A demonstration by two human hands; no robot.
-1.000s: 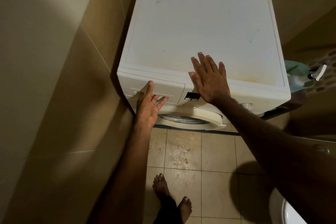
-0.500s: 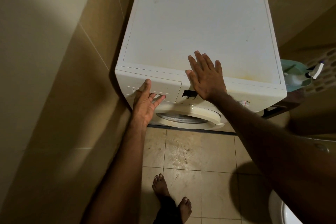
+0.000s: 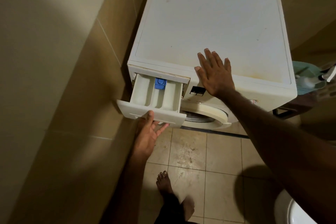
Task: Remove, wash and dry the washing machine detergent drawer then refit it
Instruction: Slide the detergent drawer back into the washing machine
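Tiled corner: detergent drawer [image 3: 156, 96] juts from washing machine [image 3: 214, 29], your left hand [image 3: 148, 133] hooked under its front, right hand [image 3: 214, 74] spread flat; likely light, stiff plastic — hold both sides.

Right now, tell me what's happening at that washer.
A person is pulling the detergent drawer out of the washing machine. The left hand grips the drawer's front panel from below, thumb on top. The drawer is slid well out but its back end sits in the slot; a blue insert shows inside. The right hand lies flat on the machine's top front edge, bracing it.
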